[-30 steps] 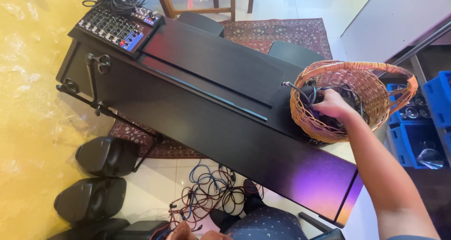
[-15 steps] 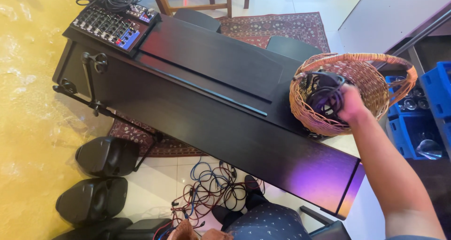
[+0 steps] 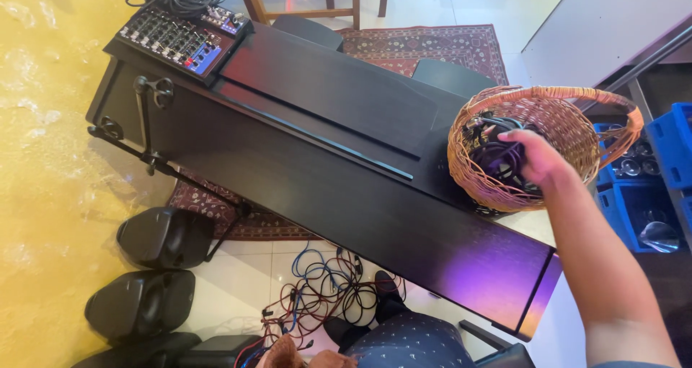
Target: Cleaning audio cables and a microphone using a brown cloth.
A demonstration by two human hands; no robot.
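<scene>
On the black piano (image 3: 324,159) sits a wicker basket (image 3: 577,119); my right hand (image 3: 537,155) clutches the black cables (image 3: 497,159) inside. Tangled loops could snag and tip it off the edge.

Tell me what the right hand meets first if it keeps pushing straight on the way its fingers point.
The right hand points left into the wicker basket, already at the bundle of black cables inside. Those cables come first, then probably the basket's left wall; depth is unclear.
</scene>
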